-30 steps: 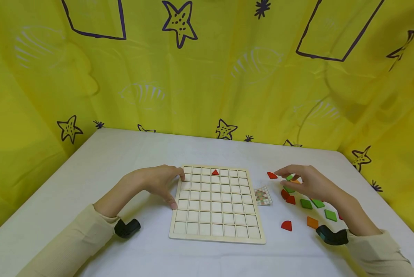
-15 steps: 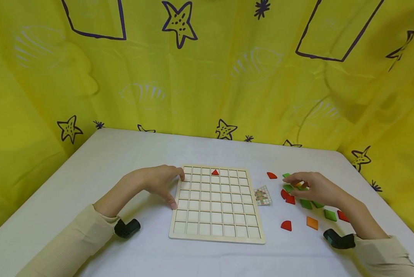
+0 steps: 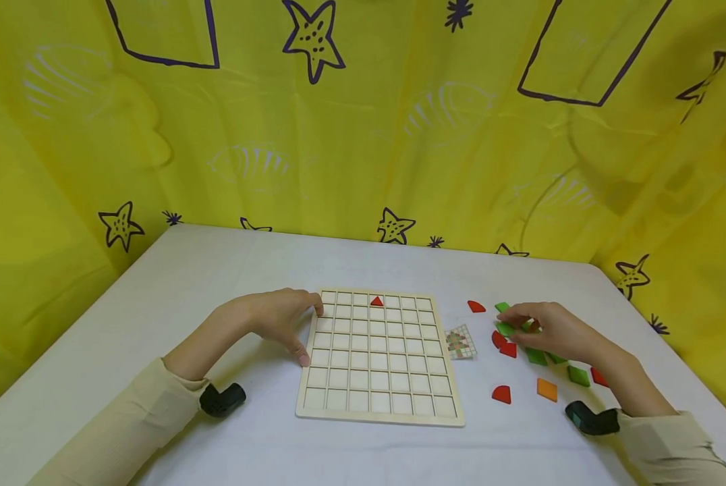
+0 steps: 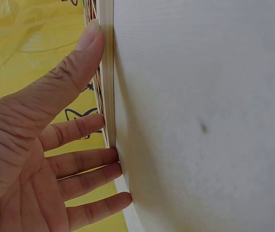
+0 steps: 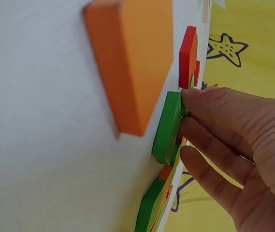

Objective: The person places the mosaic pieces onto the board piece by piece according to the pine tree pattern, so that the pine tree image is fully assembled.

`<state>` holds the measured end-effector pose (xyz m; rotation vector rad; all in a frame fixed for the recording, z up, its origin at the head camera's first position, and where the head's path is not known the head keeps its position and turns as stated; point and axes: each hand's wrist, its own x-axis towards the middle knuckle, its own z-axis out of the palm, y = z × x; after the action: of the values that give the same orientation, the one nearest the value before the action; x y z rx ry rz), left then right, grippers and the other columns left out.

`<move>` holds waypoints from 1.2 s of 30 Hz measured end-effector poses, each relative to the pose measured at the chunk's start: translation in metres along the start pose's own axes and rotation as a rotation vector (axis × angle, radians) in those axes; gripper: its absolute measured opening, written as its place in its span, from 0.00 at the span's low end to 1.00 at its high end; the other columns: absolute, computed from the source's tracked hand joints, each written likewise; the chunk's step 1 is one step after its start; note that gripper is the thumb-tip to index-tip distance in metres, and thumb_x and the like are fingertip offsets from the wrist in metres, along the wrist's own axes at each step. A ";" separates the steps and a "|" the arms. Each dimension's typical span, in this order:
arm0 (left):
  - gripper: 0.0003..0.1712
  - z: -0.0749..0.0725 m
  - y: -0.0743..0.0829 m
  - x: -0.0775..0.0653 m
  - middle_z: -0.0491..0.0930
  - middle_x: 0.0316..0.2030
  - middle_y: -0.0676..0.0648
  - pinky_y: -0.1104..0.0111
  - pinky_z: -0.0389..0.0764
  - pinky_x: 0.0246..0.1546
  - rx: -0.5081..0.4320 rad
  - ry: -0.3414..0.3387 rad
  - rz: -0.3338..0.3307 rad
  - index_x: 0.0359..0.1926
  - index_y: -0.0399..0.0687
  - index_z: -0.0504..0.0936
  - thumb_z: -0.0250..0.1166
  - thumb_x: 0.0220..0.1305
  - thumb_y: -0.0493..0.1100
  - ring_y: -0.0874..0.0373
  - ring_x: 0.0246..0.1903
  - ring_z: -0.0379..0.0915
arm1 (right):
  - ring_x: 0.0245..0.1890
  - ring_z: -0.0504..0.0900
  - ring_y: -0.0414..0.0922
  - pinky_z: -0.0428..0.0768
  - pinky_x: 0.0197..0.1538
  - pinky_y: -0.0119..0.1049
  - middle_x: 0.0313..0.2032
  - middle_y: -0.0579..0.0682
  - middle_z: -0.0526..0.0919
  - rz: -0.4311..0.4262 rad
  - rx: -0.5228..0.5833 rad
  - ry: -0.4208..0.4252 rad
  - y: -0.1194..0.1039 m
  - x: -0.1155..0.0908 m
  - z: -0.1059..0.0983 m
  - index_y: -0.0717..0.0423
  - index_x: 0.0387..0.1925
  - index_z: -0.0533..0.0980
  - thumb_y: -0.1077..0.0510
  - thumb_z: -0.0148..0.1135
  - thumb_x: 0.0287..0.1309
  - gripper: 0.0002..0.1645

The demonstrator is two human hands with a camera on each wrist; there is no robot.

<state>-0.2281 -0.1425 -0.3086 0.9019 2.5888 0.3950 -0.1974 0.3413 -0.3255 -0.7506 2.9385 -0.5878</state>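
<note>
Left hand (image 3: 280, 321) spread, fingers extended, thumb against the grid board (image 3: 380, 364). Right hand (image 3: 554, 332) arched over green tiles (image 3: 505, 329); cannot tell whether it pinches one, contact hidden.

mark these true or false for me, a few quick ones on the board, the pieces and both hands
1. The left hand touches the left edge of the gridded board. True.
2. The red triangle sits in the row nearest the person. False: it sits in the farthest row.
3. The right hand is at the loose green pieces. True.
4. The small patterned card lies left of the board. False: it lies at the right side.
5. The orange piece nearest the person lies on the table, off the board. True.
</note>
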 end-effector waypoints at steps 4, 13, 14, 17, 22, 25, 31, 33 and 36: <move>0.43 -0.001 0.000 -0.001 0.77 0.53 0.47 0.55 0.72 0.60 -0.007 0.003 -0.003 0.57 0.47 0.75 0.85 0.43 0.55 0.53 0.52 0.71 | 0.40 0.81 0.42 0.82 0.44 0.36 0.42 0.45 0.87 0.013 -0.025 0.003 -0.002 0.001 0.000 0.59 0.49 0.84 0.60 0.76 0.56 0.19; 0.43 0.001 0.001 -0.002 0.77 0.53 0.48 0.57 0.72 0.59 -0.008 0.008 0.003 0.57 0.47 0.75 0.85 0.43 0.55 0.54 0.52 0.72 | 0.38 0.79 0.41 0.81 0.42 0.34 0.38 0.41 0.84 0.068 -0.055 -0.007 -0.008 0.001 0.000 0.57 0.45 0.83 0.60 0.76 0.55 0.16; 0.43 0.001 0.000 -0.001 0.77 0.53 0.48 0.57 0.72 0.59 -0.008 0.006 0.003 0.57 0.47 0.75 0.85 0.43 0.55 0.54 0.52 0.72 | 0.38 0.79 0.41 0.81 0.42 0.34 0.37 0.41 0.84 0.065 -0.055 -0.004 -0.009 0.001 0.000 0.57 0.45 0.83 0.60 0.76 0.55 0.15; 0.43 0.002 0.000 -0.001 0.77 0.52 0.49 0.57 0.73 0.58 -0.003 0.006 0.002 0.57 0.47 0.75 0.85 0.43 0.55 0.55 0.51 0.72 | 0.37 0.78 0.41 0.81 0.40 0.33 0.36 0.41 0.83 0.053 -0.060 0.012 -0.010 0.003 0.001 0.56 0.44 0.83 0.60 0.76 0.54 0.15; 0.43 0.003 -0.001 0.000 0.77 0.52 0.49 0.57 0.73 0.59 0.011 0.010 0.003 0.57 0.47 0.75 0.85 0.43 0.56 0.55 0.50 0.72 | 0.36 0.78 0.41 0.81 0.40 0.35 0.35 0.41 0.83 0.013 -0.065 0.048 -0.016 0.009 -0.002 0.57 0.44 0.83 0.62 0.76 0.52 0.15; 0.43 0.003 -0.001 0.000 0.77 0.52 0.49 0.57 0.73 0.59 0.013 0.011 0.002 0.56 0.47 0.75 0.85 0.43 0.56 0.54 0.51 0.72 | 0.37 0.79 0.42 0.82 0.42 0.37 0.36 0.41 0.84 0.001 -0.056 0.046 -0.023 0.014 -0.003 0.57 0.44 0.83 0.63 0.75 0.53 0.16; 0.42 0.002 0.000 -0.001 0.77 0.52 0.49 0.57 0.73 0.58 0.001 0.011 0.000 0.56 0.47 0.75 0.85 0.43 0.55 0.54 0.50 0.72 | 0.39 0.80 0.43 0.82 0.45 0.43 0.39 0.41 0.85 -0.016 -0.046 0.033 -0.039 0.028 -0.002 0.56 0.46 0.84 0.62 0.75 0.55 0.15; 0.42 0.002 0.000 -0.001 0.77 0.51 0.49 0.57 0.73 0.58 -0.002 0.012 0.001 0.56 0.47 0.75 0.86 0.43 0.55 0.54 0.50 0.71 | 0.39 0.81 0.43 0.82 0.45 0.43 0.39 0.41 0.85 -0.039 -0.047 0.041 -0.044 0.033 -0.002 0.55 0.45 0.84 0.62 0.75 0.55 0.15; 0.42 0.002 0.000 -0.001 0.77 0.51 0.49 0.57 0.73 0.58 -0.002 0.013 0.006 0.56 0.47 0.75 0.86 0.43 0.55 0.55 0.50 0.71 | 0.39 0.81 0.43 0.82 0.46 0.43 0.39 0.41 0.86 -0.075 -0.045 0.047 -0.051 0.040 -0.001 0.55 0.45 0.84 0.63 0.74 0.55 0.14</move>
<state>-0.2264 -0.1429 -0.3100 0.9093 2.5980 0.4066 -0.2102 0.2816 -0.3040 -0.8672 2.9871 -0.5540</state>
